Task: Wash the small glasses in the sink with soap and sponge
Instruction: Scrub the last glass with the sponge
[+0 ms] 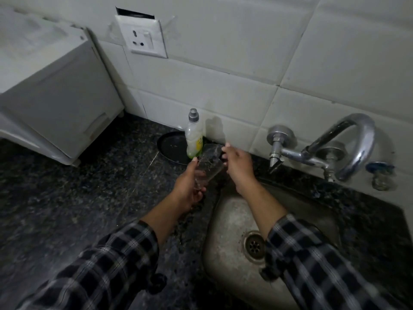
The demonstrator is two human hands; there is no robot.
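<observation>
A small clear glass (210,162) is held tilted above the dark counter, just left of the sink (225,222). My left hand (190,186) grips its lower end from below. My right hand (238,166) is at the glass's upper rim, with forefinger and thumb pinching the edge. Something dark shows between that finger and thumb, and I cannot tell what it is. A soap bottle (194,137) with a grey cap and yellow-green liquid stands upright right behind the glass. No sponge is plainly visible.
A black round dish (171,146) lies under the soap bottle by the tiled wall. A curved chrome tap (357,142) is on the wall above the sink; the drain (253,245) is bare. A white appliance (55,97) fills the left counter, with a wall socket (143,39) above.
</observation>
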